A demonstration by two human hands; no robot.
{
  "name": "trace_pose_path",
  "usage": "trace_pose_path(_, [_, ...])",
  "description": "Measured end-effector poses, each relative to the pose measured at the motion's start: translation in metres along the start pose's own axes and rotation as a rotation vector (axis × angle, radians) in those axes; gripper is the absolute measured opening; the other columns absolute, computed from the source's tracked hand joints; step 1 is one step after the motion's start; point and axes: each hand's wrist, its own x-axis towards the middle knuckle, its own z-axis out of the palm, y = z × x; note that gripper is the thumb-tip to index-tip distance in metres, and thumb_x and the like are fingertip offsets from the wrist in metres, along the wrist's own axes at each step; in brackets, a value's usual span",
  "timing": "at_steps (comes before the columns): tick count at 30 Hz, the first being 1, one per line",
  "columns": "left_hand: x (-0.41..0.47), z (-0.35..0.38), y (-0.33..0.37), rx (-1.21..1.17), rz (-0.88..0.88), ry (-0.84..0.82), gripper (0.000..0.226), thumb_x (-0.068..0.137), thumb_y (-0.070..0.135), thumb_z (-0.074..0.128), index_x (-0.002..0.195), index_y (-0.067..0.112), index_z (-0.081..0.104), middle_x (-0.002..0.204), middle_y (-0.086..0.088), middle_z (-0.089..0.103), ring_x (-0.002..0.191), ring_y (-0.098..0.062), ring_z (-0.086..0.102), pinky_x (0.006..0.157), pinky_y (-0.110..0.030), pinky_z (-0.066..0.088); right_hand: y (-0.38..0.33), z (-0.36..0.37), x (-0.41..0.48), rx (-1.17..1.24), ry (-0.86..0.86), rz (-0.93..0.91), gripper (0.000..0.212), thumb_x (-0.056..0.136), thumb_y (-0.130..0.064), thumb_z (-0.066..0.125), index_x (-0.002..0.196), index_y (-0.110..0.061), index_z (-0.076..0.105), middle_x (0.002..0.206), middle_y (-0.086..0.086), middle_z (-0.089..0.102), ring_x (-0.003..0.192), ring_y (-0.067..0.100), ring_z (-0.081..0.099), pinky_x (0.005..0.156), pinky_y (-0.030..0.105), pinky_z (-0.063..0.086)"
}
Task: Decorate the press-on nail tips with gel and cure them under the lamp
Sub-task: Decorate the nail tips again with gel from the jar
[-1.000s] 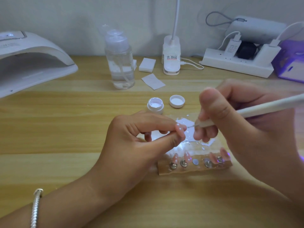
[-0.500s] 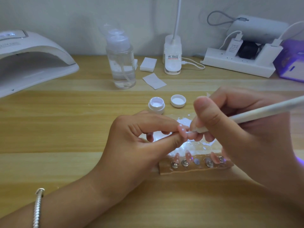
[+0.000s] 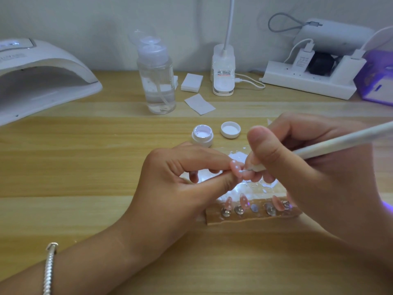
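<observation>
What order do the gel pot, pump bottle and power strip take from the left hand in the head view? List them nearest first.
From the left hand:
1. gel pot, just behind it.
2. pump bottle, back left.
3. power strip, back right.

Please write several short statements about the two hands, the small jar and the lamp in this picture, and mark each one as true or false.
1. The left hand pinches a pink nail tip. True.
2. The right hand holds scissors. False: it holds a white pen-like tool.
3. The small jar is closed. False: it is open, and its lid lies beside it.
4. The curing lamp stands at the far left of the table. True.
</observation>
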Motion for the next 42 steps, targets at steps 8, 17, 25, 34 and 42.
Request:
trace_pose_path(8, [0.0, 0.001, 0.002, -0.006, -0.011, -0.001, 0.006, 0.076, 0.019, 0.079, 0.081, 0.023, 0.08, 0.08, 0.007, 0.077, 0.076, -0.022, 0.063, 0.059, -0.019, 0.039, 0.002, -0.001, 0.0, -0.042, -0.011, -0.022, 0.031, 0.091, -0.025, 0.062, 0.063, -0.01, 0.064, 0.056, 0.006, 0.062, 0.045, 0.023, 0.054, 0.043, 0.039, 0.041])
trace_pose_path(17, [0.0, 0.001, 0.002, 0.006, -0.005, -0.008, 0.01, 0.077, 0.02, 0.079, 0.082, 0.028, 0.08, 0.081, 0.012, 0.077, 0.076, -0.02, 0.063, 0.059, -0.019, 0.039, 0.004, -0.001, 0.0, -0.046, -0.02, -0.028, 0.032, 0.091, -0.024, 0.063, 0.064, -0.008, 0.064, 0.057, 0.006, 0.063, 0.046, 0.021, 0.055, 0.042, 0.037, 0.041])
trace_pose_path(25, [-0.002, 0.001, -0.002, 0.001, -0.017, 0.011, 0.005, 0.074, 0.017, 0.08, 0.077, 0.021, 0.08, 0.078, 0.004, 0.077, 0.074, -0.015, 0.064, 0.058, -0.018, 0.04, -0.001, -0.009, 0.005, 0.089, 0.04, 0.013, 0.038, 0.096, -0.025, 0.057, 0.065, -0.004, 0.058, 0.058, 0.009, 0.064, 0.047, 0.01, 0.061, 0.045, 0.021, 0.045])
trace_pose_path(34, [-0.002, 0.0, -0.002, -0.045, -0.027, 0.045, 0.004, 0.076, 0.019, 0.081, 0.077, 0.023, 0.081, 0.079, 0.005, 0.077, 0.064, 0.001, 0.055, 0.055, -0.024, 0.039, 0.001, -0.015, 0.015, 0.096, 0.117, -0.03, 0.038, 0.096, -0.03, 0.059, 0.063, -0.012, 0.055, 0.049, 0.0, 0.054, 0.04, 0.01, 0.052, 0.048, 0.014, 0.041])
trace_pose_path(42, [0.0, 0.0, -0.001, -0.06, -0.071, 0.078, 0.008, 0.074, 0.024, 0.08, 0.081, 0.027, 0.082, 0.068, 0.013, 0.071, 0.059, 0.0, 0.047, 0.054, -0.03, 0.037, 0.009, -0.017, 0.014, -0.044, 0.031, 0.046, 0.032, 0.097, -0.046, 0.049, 0.093, -0.024, 0.072, 0.079, -0.008, 0.075, 0.074, 0.009, 0.073, 0.067, 0.022, 0.056])
